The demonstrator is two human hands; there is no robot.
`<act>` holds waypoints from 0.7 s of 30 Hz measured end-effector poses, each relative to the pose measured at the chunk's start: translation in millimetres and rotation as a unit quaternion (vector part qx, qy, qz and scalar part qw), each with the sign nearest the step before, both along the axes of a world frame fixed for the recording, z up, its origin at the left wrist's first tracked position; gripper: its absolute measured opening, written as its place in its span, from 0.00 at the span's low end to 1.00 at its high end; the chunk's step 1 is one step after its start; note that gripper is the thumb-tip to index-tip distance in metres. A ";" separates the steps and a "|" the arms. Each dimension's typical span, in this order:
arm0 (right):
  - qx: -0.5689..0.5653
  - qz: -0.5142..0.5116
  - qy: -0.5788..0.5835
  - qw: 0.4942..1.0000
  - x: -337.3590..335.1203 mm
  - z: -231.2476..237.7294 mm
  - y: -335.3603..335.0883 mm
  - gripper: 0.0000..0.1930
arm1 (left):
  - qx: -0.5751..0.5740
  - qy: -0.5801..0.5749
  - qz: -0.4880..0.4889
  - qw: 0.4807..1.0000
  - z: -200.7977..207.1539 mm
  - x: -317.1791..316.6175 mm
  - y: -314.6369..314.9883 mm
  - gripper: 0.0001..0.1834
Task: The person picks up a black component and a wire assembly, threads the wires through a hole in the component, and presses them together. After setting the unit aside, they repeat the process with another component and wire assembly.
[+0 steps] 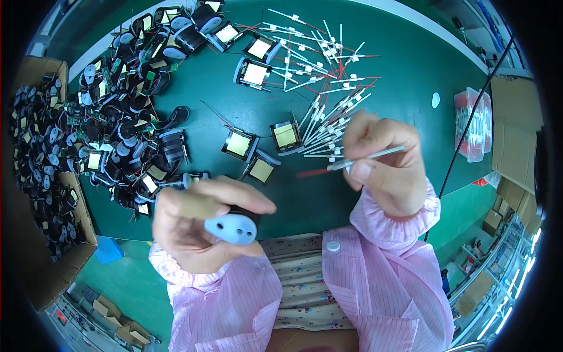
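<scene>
Holds a small black part with a pale blue end [234,229] in the left hand [196,226], near the close edge of the green table [410,76], with the fingers curled around it and the holed blue face in view. Pinches a thin white stick [387,152] tightly between thumb and fingers of the right hand [387,170], tilted, with a blurred red wire [312,172] pointing left. Cannot tell exactly which fingertips press on the stick. Has beyond the right hand a spread of white sticks [328,126], some with red wires, and left of these several loose black parts with yellow pads [285,135]. Has farther left a large heap of black parts [123,111], beside a cardboard box [64,273] holding more. Has at the right a clear plastic tub [475,154] and, near it, a white oval piece [435,100].
</scene>
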State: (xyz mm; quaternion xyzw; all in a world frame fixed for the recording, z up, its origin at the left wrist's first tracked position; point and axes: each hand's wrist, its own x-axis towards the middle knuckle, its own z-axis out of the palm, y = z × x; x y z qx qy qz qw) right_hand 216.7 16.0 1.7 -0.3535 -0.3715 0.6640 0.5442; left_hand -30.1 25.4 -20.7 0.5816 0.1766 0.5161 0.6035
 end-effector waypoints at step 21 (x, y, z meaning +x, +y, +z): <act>0.135 0.021 -0.143 0.980 -29.0 -7.4 -19.8 0.08 | -0.178 0.152 -0.002 0.972 11.0 29.9 -16.4 0.03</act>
